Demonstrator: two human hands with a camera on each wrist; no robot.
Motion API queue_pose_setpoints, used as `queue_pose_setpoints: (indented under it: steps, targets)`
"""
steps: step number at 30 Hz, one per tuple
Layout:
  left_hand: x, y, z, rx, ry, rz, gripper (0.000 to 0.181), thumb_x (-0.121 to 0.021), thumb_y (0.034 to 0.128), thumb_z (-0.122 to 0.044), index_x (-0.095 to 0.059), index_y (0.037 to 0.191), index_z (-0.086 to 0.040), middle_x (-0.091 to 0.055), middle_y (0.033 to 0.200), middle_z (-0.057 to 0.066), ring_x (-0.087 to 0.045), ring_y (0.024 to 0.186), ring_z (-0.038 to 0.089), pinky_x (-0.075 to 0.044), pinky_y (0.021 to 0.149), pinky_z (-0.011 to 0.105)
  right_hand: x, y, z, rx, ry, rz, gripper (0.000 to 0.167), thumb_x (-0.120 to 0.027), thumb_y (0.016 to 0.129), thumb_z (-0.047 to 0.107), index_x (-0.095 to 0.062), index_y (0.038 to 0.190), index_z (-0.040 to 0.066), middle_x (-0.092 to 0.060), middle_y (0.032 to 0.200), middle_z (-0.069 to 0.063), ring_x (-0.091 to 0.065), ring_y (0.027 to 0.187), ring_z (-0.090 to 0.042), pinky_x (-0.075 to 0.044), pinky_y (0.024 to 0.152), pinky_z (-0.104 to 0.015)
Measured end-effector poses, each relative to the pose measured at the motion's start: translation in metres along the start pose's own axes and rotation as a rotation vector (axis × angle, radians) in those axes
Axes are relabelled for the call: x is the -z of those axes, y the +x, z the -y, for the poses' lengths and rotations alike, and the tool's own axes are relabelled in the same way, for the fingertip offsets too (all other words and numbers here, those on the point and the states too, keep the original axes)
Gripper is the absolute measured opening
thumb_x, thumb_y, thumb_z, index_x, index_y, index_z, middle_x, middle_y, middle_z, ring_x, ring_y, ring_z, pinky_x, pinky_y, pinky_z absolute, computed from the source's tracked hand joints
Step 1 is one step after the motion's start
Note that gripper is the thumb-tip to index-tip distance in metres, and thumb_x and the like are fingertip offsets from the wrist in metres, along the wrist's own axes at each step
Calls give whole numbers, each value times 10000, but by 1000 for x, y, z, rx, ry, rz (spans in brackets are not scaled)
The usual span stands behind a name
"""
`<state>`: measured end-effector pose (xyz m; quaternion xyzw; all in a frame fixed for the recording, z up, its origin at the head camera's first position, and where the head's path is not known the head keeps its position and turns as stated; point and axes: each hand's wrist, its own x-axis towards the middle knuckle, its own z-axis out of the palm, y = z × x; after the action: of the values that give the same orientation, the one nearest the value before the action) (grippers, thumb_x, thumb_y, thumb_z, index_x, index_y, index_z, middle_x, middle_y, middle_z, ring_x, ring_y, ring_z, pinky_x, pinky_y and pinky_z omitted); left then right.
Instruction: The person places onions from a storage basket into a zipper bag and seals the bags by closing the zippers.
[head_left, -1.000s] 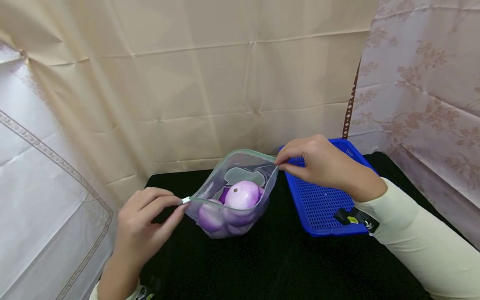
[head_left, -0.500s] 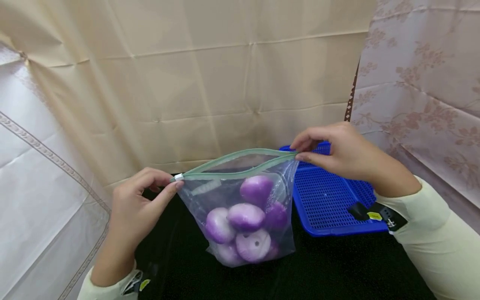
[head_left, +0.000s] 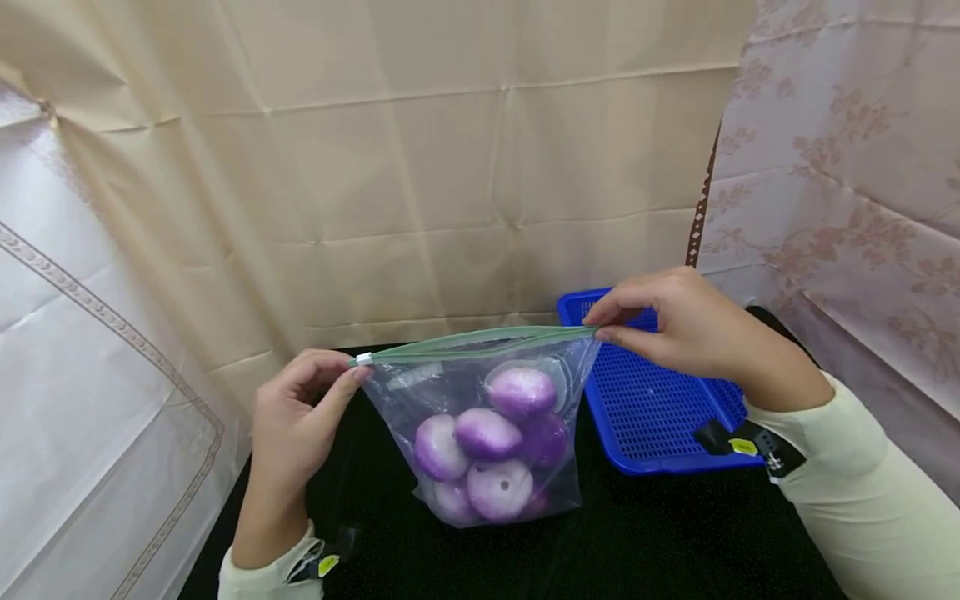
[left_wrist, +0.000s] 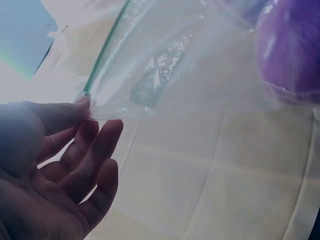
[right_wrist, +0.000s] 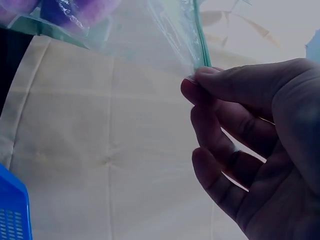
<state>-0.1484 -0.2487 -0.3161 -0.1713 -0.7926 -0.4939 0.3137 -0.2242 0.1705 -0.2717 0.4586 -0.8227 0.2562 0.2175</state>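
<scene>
A clear zip bag (head_left: 468, 387) with a green seal strip hangs between my two hands, holding several purple-and-white onions (head_left: 489, 435). My left hand (head_left: 300, 417) pinches the bag's top left corner, right by the white slider (head_left: 363, 359). At the opposite top corner, my right hand (head_left: 675, 333) pinches the strip between thumb and forefinger. The strip is pulled nearly straight, its two edges lying close together with a narrow gap. In the left wrist view the thumb and forefinger grip the corner of the bag, and one onion (left_wrist: 290, 50) shows through the plastic.
Behind and below my right hand stands a blue plastic basket (head_left: 645, 417) with a perforated bottom. Black cloth (head_left: 660, 533) covers the table. A beige curtain (head_left: 450, 167) hangs at the back, with pale patterned cloth (head_left: 862, 192) on the right.
The bag's wide mouth has been drawn out flat as my right hand moved right. The bag has tipped so the onions show through its front. Most recently, the strip's edges have come closer together.
</scene>
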Motion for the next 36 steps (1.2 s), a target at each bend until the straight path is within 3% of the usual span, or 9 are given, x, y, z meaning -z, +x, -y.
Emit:
queue_pose_setpoints:
  steps: [6,10,15,20,23,27,32,36]
  targets:
    - [-9,3,5,12,-61,-17,52,-735,918,46,-739,938,-1,-708,934,134,-668,773,90,-537,686,172,0,-10,0,-67,9,-51,263,-856,834,63,-797,982,272,-750,916,177,-653,789,-3,-467,672,-153]
    - [-16,3,9,18,-77,-38,43,-728,926,41,-735,950,6,-719,940,92,-663,778,76,-536,686,170,-1,-15,1,-126,-7,-48,250,-852,844,89,-779,968,294,-726,875,212,-638,777,18,-464,678,-154]
    - [-25,-1,9,22,-102,-72,56,-680,969,19,-708,997,59,-762,909,21,-705,790,92,-535,680,167,0,-16,5,-149,-24,-7,216,-817,879,110,-751,965,296,-707,872,216,-633,775,28,-496,704,-199]
    - [-29,-4,6,-14,-124,-126,65,-664,977,27,-705,1010,65,-767,889,54,-712,780,110,-505,644,174,-2,-6,15,-158,-34,10,209,-767,910,108,-741,1054,258,-724,990,166,-661,886,-22,-548,763,-310]
    - [-27,-5,5,-55,-135,-156,65,-660,955,83,-701,1006,87,-769,879,67,-714,778,100,-501,646,160,-9,8,29,-111,-26,-3,198,-747,933,149,-733,1120,213,-720,1100,121,-663,1026,-82,-551,867,-367]
    - [-22,-5,6,-86,-152,-172,79,-649,932,138,-689,998,123,-772,872,60,-722,791,94,-506,665,152,-32,33,59,18,-63,-39,240,-722,961,257,-726,1174,147,-699,1191,35,-625,1147,-175,-509,991,-415]
    - [-21,-5,7,-80,-144,-172,73,-647,935,132,-690,993,124,-768,877,56,-712,787,98,-506,677,161,-70,62,99,140,-195,-112,329,-712,955,336,-727,1207,126,-689,1223,-11,-617,1139,-206,-503,944,-402]
    - [-21,-4,6,-77,-128,-181,67,-652,934,125,-694,986,120,-762,875,34,-693,761,90,-489,645,161,-91,84,116,157,-283,-117,356,-698,965,372,-725,1231,137,-697,1232,-1,-625,1144,-203,-509,897,-390]
